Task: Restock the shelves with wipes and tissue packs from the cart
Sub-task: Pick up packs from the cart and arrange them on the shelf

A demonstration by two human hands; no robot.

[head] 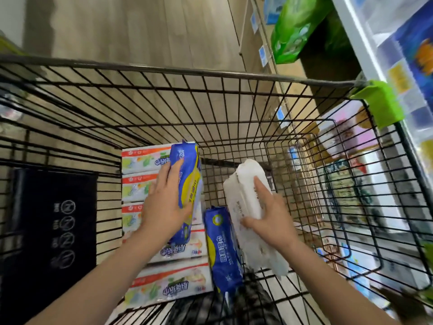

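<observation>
Inside the black wire cart (234, 109) my left hand (164, 202) grips a blue and yellow wipes pack (188, 181), held on edge above a row of several white tissue packs (138, 181) stacked along the cart's left side. My right hand (269, 214) grips a white wipes pack (248, 207), tilted and lifted off the cart floor. Between my two hands another blue wipes pack (222, 247) lies on the cart bottom. The shelves (365, 50) stand to the right of the cart.
A green pack (295, 26) sits on an upper shelf at the right. Lower shelves behind the cart's right wall hold pink and white boxes (346, 127). A green plastic corner piece (379, 102) caps the cart rim. A black mat (51, 221) lies on the floor at the left.
</observation>
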